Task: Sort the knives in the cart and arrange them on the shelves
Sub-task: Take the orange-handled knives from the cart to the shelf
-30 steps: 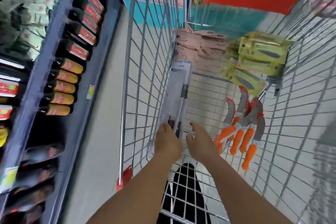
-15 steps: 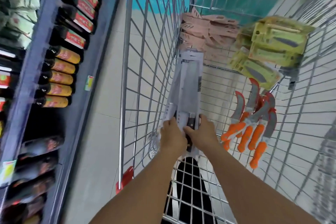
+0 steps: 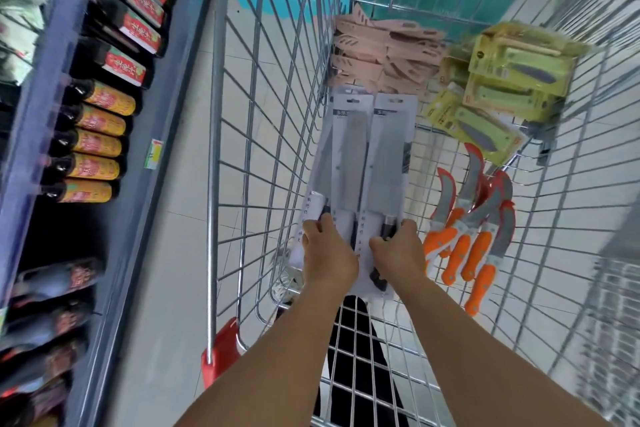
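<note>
Grey carded cleavers point(image 3: 363, 163) gathered at the near-left of the cart point(image 3: 242, 156).
Left hand point(image 3: 329, 253) and right hand point(image 3: 398, 251) each curl round the handle ends, fanned packs held between them. Sorting step; next probably lift the set out, swing left to the shelf point(image 3: 114, 184). Orange curved knives point(image 3: 474, 229) untouched.

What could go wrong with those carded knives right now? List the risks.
1. The grey carded knives are fanned apart, and the left hand and right hand grip only their handle ends, so one card could slip loose and fall back into the cart.
2. The orange-handled curved knives lie unpackaged, blades bare, just beside the right hand; a careless reach might meet an edge.
</note>
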{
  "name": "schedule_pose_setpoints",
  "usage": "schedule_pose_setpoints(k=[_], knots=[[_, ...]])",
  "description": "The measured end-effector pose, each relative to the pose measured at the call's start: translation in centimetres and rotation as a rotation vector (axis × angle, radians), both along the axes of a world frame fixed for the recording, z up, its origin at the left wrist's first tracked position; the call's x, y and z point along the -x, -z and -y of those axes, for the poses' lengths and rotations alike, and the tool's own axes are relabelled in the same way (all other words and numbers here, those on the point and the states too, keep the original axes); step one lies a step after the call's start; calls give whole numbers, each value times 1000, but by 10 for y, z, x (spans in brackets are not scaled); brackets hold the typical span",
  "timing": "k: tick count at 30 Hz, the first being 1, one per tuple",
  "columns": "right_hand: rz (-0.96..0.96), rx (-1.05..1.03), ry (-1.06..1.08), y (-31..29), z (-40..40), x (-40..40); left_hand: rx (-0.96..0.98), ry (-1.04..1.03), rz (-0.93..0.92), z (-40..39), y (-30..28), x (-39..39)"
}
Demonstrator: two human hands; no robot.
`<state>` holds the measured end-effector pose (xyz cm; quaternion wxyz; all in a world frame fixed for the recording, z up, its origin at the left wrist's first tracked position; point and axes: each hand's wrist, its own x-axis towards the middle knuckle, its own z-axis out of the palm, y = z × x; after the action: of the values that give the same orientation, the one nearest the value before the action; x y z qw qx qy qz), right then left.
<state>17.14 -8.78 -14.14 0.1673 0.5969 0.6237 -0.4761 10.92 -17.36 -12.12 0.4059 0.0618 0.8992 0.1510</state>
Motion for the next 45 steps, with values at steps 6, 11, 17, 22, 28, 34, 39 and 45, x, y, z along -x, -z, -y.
schedule_pose_setpoints(k=[6, 11, 17, 22, 28, 34, 39, 45], knots=[[-19, 72, -4, 7, -3, -1, 16, -217, -6, -15, 5, -4], [-84, 110, 52, 4, -5, -7, 12, -232, 3, -14, 3, -4], [-186, 84, 118, -19, 1, -14, -71, -282, -11, -6, -14, -7], [-272, -43, 110, -60, 6, -14, -65, -207, -114, -1, -50, 2], [-314, -191, 74, -125, 13, -20, -198, -156, -182, 12, -114, 7], [-424, -392, 121, -201, 35, -37, -419, -101, -244, 36, -190, 4], [-495, -530, 145, -269, 62, -51, -666, -37, -317, 68, -252, -5], [-637, -639, 75, -334, 83, -50, -824, -72, -407, 107, -309, -4]])
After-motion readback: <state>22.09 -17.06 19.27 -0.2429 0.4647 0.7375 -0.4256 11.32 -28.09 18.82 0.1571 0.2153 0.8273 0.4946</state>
